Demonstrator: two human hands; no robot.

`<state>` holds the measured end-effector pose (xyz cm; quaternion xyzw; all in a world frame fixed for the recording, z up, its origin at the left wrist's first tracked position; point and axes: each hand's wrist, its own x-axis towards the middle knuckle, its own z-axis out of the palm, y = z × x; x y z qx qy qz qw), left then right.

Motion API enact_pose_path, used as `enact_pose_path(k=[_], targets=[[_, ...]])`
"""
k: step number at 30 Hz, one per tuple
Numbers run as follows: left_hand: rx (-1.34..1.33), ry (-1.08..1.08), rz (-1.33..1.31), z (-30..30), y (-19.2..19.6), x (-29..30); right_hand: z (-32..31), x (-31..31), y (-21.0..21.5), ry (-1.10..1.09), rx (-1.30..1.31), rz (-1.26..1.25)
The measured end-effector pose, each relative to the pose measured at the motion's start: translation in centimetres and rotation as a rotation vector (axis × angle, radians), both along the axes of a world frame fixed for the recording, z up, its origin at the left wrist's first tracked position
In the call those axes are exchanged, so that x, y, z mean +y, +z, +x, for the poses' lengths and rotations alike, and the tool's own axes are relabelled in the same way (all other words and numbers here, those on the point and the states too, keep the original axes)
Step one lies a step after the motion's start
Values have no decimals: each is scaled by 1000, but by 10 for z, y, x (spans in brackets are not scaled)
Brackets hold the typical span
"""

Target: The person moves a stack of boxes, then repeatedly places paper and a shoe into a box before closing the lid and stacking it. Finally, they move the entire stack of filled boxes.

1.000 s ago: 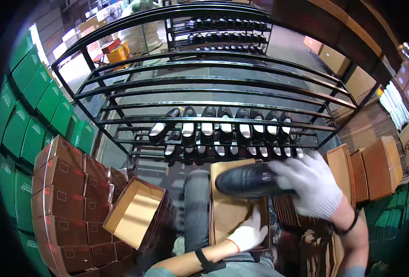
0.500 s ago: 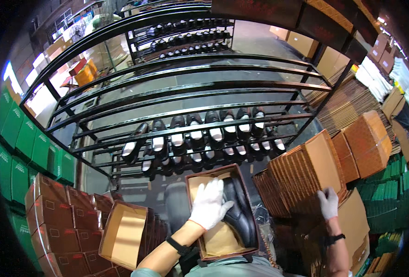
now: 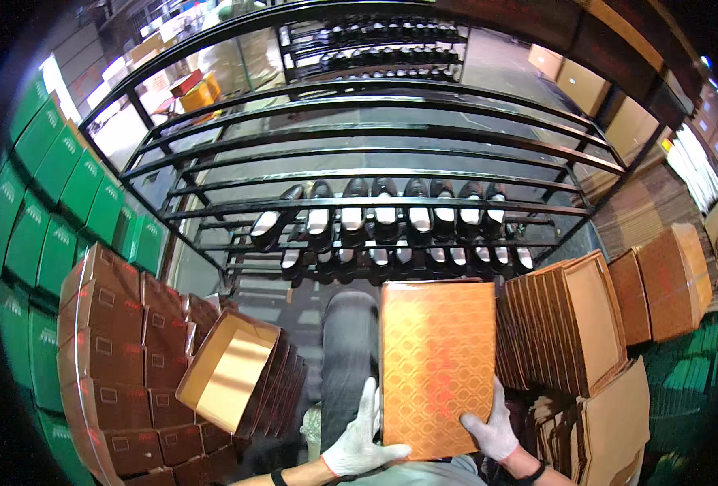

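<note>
The fingers of the left hand [image 3: 361, 441], in a white glove, lie spread and flat against the lower left edge of an orange patterned shoe-box lid [image 3: 438, 366], the thumb tucked under its near corner. The right hand [image 3: 493, 425], gloved the same way, grips the lower right corner, fingers curled around the edge with the thumb on top. Between the two hands the lid sits closed over a box on the person's lap, its long side running away from the body, and it hides the box beneath it completely. A grey trouser leg [image 3: 348, 356] shows just left of the lid.

To the left, an open empty box [image 3: 228, 370] tilts on a row of nested ones, beside a wall of brown closed cartons [image 3: 108, 348]. Farther left, green boxes [image 3: 43, 211] are stacked high. On the right, orange-brown lids [image 3: 574, 324] stand on edge in a thick leaning row, with more piled behind them and below.

Straight ahead stands a black metal rack [image 3: 375, 162] with curved bars; dark shoes [image 3: 387, 206] with pale insoles line two of its lower shelves. Beyond it lies a bare grey concrete floor [image 3: 497, 65], a second shoe rack [image 3: 375, 49] and cardboard cartons along the far wall.
</note>
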<state>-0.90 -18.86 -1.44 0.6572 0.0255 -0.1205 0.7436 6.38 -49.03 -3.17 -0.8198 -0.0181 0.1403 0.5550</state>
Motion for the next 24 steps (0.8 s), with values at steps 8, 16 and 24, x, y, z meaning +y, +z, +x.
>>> enact_pose_path(k=[8,16,24], targets=[[39,141,-623,173,-46,54,167,84,46,198,22,508],[-29,226,-190,166,-49,69,173,83,28,81,-338,185],[-638,396,1739,99,15,132,99,-33,63,80,-452,-240]])
